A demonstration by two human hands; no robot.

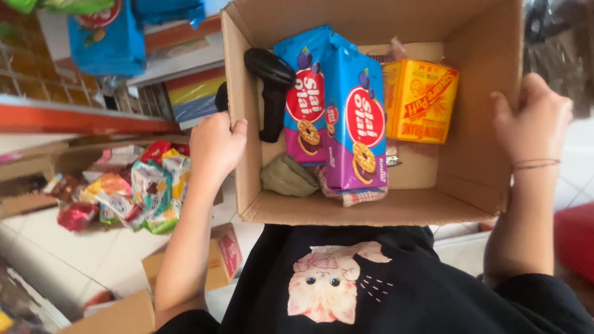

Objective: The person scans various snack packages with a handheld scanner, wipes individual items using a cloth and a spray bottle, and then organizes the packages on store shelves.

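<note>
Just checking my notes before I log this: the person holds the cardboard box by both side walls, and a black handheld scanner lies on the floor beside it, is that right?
Not quite. The head view shows the black handheld scanner inside the cardboard box, beside the blue biscuit packs. The left hand and right hand do grip its side walls.

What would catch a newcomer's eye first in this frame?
The open cardboard box fills the middle, with the left hand and right hand gripping its side walls. Inside, two blue and purple biscuit packs stand out, with a yellow pack on their right and a black scanner on their left. A heap of bright snack packets lies outside, to the box's left.
</note>
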